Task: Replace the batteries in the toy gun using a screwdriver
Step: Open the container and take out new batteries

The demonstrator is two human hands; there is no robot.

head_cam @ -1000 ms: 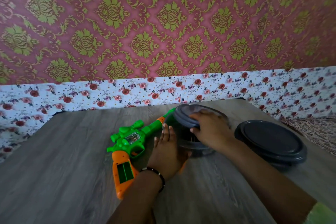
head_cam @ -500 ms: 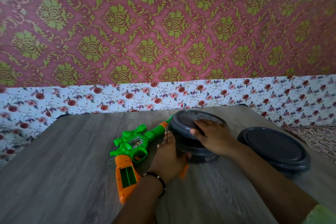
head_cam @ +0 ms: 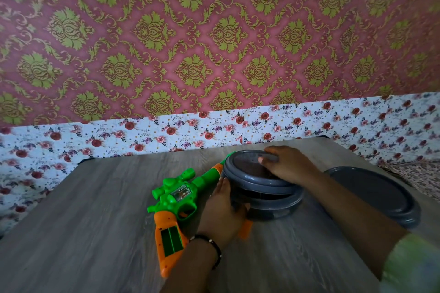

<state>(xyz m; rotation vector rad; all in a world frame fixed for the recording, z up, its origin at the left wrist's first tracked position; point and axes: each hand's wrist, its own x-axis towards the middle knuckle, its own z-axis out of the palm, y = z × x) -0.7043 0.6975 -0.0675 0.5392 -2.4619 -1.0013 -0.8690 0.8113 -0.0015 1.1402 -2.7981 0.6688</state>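
A green and orange toy gun (head_cam: 177, 200) lies on the wooden table (head_cam: 95, 221), barrel pointing away to the right, orange grip toward me. Just right of it stands a grey round container (head_cam: 266, 207) with its grey lid (head_cam: 247, 169) tilted up on the near side. My left hand (head_cam: 221, 211) presses flat against the container's left wall. My right hand (head_cam: 285, 166) grips the lid's far right rim, thumb on top. An orange piece (head_cam: 245, 229) shows beside my left wrist. No screwdriver or batteries are visible.
A second grey round lidded container (head_cam: 378, 195) sits at the right, near the table's right edge. Floral fabric (head_cam: 166, 133) and patterned wallpaper rise behind the table's far edge. Bare table surface lies to the left and front.
The right hand has shifted from the lid's left side to its right rim, and the lid now sits lifted and tilted on the container. The left hand stays against the wall.
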